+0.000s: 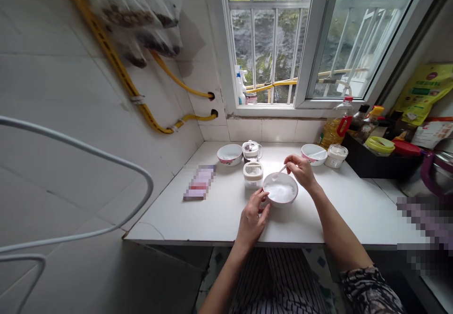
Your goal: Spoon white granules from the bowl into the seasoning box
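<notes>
Two hands fill my feed, nearest first my left hand [252,219], half-open, its fingers curved against the rim of the white ceramic bowl [281,204]. My right hand [300,171] pinches a white spoon [281,170] dipped into the soft white contents [281,192]. I judge the bowl light, smooth and breakable, safest held by its rim. Just behind the bowl stands a lidded canister [253,175]; farther back sit a patterned bowl [229,154] to its left, a white bowl [313,153] to its right, and a cooking oil bottle [336,128] beyond.
</notes>
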The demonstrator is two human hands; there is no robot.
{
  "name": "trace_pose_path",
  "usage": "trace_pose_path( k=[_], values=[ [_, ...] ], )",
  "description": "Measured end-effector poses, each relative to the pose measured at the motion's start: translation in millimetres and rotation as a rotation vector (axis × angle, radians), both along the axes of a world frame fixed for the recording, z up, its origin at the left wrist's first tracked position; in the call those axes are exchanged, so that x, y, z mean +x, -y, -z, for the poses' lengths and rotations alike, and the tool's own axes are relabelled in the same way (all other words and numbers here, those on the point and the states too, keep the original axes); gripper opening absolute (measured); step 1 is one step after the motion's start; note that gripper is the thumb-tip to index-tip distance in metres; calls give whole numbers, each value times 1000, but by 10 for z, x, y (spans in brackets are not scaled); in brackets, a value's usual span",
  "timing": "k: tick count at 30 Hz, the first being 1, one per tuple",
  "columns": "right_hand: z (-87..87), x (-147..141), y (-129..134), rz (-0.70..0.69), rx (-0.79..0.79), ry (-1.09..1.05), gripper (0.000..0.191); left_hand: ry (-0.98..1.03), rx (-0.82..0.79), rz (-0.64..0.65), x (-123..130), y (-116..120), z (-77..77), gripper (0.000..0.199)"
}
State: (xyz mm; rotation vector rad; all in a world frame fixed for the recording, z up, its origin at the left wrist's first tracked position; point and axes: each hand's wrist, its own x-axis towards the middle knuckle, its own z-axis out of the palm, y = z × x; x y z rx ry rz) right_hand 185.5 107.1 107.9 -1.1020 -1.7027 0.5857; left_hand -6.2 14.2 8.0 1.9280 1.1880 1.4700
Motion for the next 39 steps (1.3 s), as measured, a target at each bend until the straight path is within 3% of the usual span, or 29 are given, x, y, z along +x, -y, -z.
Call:
trace_pose_path(
  k=[8,26,35,37,39],
  values=[
    [83,-169,18,-115,-145,3,14,-12,2,2,-6,8,-15,31],
    [125,-48,-162,-103,-369,-404,10,-21,4,8,-16,5,-17,30],
    [122,-261,-128,-118,-212,-443,17,1,6,10,-7,-3,-2,32],
    [127,-347,-77,-119,-126,-380,13,5,6,12,-4,-4,0,32],
    [136,-409,-26,-140,60,-152,5,8,5,13,0,-3,1,31]
  ],
)
